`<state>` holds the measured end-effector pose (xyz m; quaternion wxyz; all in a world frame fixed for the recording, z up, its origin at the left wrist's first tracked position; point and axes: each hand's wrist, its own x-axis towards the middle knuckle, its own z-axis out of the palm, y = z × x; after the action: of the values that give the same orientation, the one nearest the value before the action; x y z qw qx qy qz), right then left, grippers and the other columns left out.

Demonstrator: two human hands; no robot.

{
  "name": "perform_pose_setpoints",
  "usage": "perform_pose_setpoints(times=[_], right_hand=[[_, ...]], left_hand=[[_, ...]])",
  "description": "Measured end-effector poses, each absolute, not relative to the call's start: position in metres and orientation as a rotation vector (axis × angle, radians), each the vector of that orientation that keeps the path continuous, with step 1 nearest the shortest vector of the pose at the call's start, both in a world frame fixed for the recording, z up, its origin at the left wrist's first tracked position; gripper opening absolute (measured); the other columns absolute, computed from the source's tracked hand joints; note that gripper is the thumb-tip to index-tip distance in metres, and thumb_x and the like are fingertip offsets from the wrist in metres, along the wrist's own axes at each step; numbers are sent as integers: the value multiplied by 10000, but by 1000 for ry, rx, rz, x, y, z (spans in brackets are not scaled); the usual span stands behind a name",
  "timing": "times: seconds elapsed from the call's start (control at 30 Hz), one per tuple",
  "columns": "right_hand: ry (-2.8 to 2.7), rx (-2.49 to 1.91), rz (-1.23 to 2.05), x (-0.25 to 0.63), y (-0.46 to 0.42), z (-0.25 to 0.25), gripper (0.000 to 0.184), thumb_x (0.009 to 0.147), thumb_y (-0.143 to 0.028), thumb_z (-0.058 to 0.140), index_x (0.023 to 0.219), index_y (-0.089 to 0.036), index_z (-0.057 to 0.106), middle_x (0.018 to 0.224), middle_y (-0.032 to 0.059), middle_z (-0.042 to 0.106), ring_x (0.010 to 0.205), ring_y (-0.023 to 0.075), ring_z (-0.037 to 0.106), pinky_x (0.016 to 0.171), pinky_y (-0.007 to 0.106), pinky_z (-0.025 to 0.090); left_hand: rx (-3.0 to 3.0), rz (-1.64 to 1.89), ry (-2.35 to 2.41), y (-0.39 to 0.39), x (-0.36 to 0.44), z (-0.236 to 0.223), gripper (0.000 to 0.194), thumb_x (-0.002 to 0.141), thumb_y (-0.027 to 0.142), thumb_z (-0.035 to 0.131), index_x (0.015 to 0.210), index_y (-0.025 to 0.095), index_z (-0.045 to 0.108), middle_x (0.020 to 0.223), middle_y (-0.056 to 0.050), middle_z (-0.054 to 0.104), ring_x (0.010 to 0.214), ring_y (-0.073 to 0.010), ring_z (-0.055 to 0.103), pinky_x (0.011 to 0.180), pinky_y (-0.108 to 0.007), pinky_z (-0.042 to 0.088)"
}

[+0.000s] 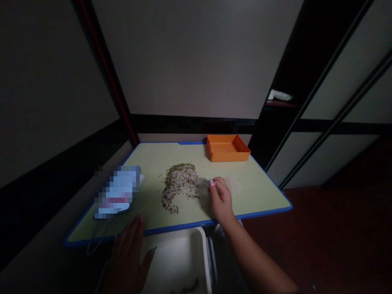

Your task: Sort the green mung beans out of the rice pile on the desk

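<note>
On the light green tabletop [150, 159] lies a loose pile of mixed grains [180, 177], green and dark ones among pale ones. My right hand [221, 198] is closed at the pile's right side. Its thumb and fingers pinch a thin, greyish see-through piece [202, 182] that reaches left into the grains; its exact kind is too blurred to tell. Just right of this hand is a small patch of pale grains [234, 185]. My left hand [130, 249], fingers stretched out, is at the table's near left edge beside a white bin, and holds nothing visible.
An orange open box [229, 157] stands at the back right of the table. A phone-like item [119, 192], blurred out, lies at the left with a cable [99, 241]. Below the front edge is the white bin [174, 253], with dark bits inside. Wall panels rise behind.
</note>
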<state>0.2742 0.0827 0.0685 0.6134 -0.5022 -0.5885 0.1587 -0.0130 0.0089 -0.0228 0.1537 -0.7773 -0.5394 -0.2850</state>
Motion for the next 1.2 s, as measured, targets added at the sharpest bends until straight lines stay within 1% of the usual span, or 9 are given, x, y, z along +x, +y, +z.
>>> perform_pose_setpoints(times=[0.1,0.2,0.4,0.57,0.63,0.77,0.9,1.07,1.2], right_hand=[[-1310,-1176,355,281,82,69,416,1036,-434,401,670,-247,466,745,31,531,803,208,504,772,350,419],[-1319,-1208,323,295,80,68,406,1035,-420,417,675,-244,482,744,28,537,813,208,519,796,357,425],[-1507,-1334,153,332,75,66,303,1001,-284,489,708,-231,543,802,52,576,872,229,520,844,381,411],[-1710,-1540,68,329,78,70,259,969,-225,563,711,-213,583,856,80,589,918,246,505,845,381,403],[-1756,-1625,69,320,81,71,246,957,-214,588,712,-206,613,866,88,603,932,251,502,830,379,389],[-1782,-1765,83,300,86,73,220,941,-211,624,724,-197,661,897,101,629,961,258,495,804,374,347],[-1818,-1780,172,289,88,75,224,958,-225,616,748,-186,684,940,103,647,998,259,504,826,386,322],[-1851,-1663,305,288,88,77,244,951,-225,632,712,-179,648,929,69,643,996,232,509,836,375,304],[-1765,-1639,319,292,87,75,278,949,-216,622,673,-180,607,895,62,636,983,229,514,827,372,303]], left_hand=[[-2256,-807,-1520,11,-17,-27,735,939,386,374,1608,195,137,1603,-166,435,1484,-303,393,1151,-480,374],[-2273,-813,-1536,12,-20,-31,742,934,399,373,1609,207,133,1614,-161,417,1483,-314,386,1150,-500,374],[-2292,-843,-1543,15,-24,-36,760,925,414,374,1613,226,113,1601,-174,418,1453,-344,408,1144,-556,371],[-2285,-857,-1573,15,-22,-33,770,917,422,374,1614,239,100,1574,-189,432,1426,-374,421,1146,-617,355],[-2299,-837,-1585,15,-21,-33,773,916,422,374,1614,249,91,1576,-180,431,1427,-367,418,1140,-617,358],[-2270,-813,-1541,15,-22,-33,767,919,419,354,1613,214,101,1550,-208,449,1402,-376,428,1095,-611,381],[-2275,-793,-1539,15,-23,-34,760,922,423,351,1612,208,117,1544,-204,460,1390,-375,439,1101,-596,374],[-2331,-847,-1572,11,-22,-32,775,920,445,375,1613,218,113,1601,-178,394,1455,-349,375,1199,-565,285],[-2329,-846,-1601,10,-21,-30,756,929,444,361,1611,220,124,1596,-179,399,1466,-347,364,1208,-570,281]])
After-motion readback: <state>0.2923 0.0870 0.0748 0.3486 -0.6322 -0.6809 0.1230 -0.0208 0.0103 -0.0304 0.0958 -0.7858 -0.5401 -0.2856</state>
